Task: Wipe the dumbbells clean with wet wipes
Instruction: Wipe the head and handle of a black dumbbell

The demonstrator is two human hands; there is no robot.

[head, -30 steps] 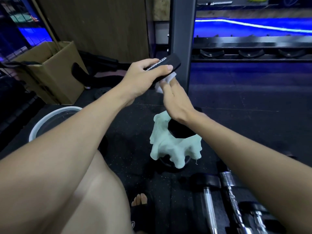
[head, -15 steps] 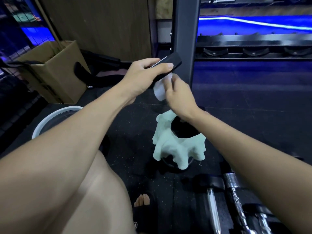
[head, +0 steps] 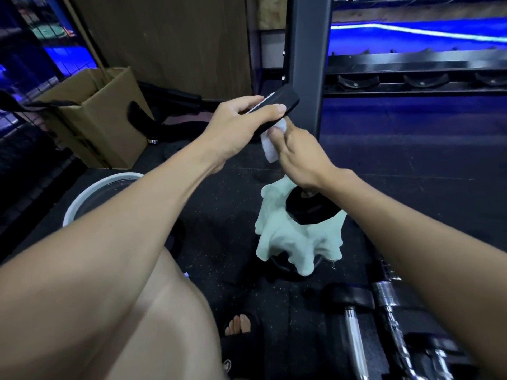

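The left hand (head: pixel 238 124) grips a black dumbbell end (head: pixel 277 104), probably its head; at its 4 o'clock the right hand (head: pixel 299 157) pinches a white wet wipe (head: pixel 270 149) against the underside.

We saw a dim scene lit by a blue light strip (head: pixel 411 30) above the rack post (head: pixel 307 58), with wide-angle bending and blur toward the edges.
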